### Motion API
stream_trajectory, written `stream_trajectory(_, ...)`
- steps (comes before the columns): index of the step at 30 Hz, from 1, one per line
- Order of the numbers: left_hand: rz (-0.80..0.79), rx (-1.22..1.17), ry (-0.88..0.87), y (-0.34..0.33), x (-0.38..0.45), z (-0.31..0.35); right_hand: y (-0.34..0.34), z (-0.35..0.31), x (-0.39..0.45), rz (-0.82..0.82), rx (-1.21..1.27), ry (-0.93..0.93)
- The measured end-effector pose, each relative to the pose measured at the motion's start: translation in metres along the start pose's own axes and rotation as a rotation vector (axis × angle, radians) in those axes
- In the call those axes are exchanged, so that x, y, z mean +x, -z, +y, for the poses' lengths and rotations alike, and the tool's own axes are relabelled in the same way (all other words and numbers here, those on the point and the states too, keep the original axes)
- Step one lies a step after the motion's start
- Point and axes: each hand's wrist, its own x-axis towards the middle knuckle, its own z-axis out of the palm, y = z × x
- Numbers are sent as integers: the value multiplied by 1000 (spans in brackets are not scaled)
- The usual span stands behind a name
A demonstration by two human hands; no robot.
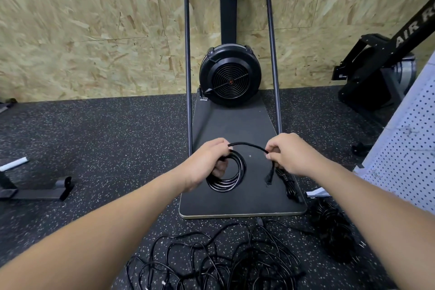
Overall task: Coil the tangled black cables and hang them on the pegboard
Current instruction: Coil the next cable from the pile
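- Black cable lies in a loose tangle [211,259] on the speckled rubber floor [94,136] nearest to me, still uncoiled; a darker bundle [332,235] sits just to its right.
- Beyond it, both arms reach forward over the dark base plate [237,205] of a fitness machine.
- My left hand [207,160] has its fingers curled round the top of a finished coil [227,173], which hangs as a neat ring of several turns.
- My right hand [289,153] pinches the free tail of the same cable; its plug end [269,178] dangles below the fingers, and a short span arches between the two hands.
- To do this step well, I judge the tail should be wrapped snugly round the turns beside the left grip, keeping the ring flat so it does not spring apart.
- White pegboard [404,148] leans at the right edge, well apart from the coil; nothing I can see hangs on it yet.
- Farthest off, the machine's round fan housing [229,75] stands against a chipboard wall [94,30].
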Motion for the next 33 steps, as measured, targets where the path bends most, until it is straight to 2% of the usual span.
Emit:
stream_trajectory(2, 38, 50, -35, -4, 0, 2, -4, -8, 0, 25, 288, -50)
stream_trajectory(5, 72, 288, -155, -7, 1, 1, -12, -22, -1, -2, 771, -132)
stream_trajectory(9, 159, 601, -277, -7, 1, -2, -10, -31, -4, -37, 1045, -183)
stream_trajectory(12, 166, 697, -320, -7, -4, -2, -10, -36, -5, -71, 1094, -204)
stream_trajectory(20, 141, 697, -356, -4, -5, 5, -13, -46, -3, -203, 1172, -236)
stream_trajectory(25, 103, 660, -246, -10, 0, -6, -25, -61, -12, -395, 1059, -122)
stream_trajectory(31, 255, 742, -239, -5, 8, -10, -24, -69, -12, -298, 1119, -193)
stream_trajectory(33, 266, 755, -273, -3, 8, -10, -18, -72, -16, -337, 974, -121)
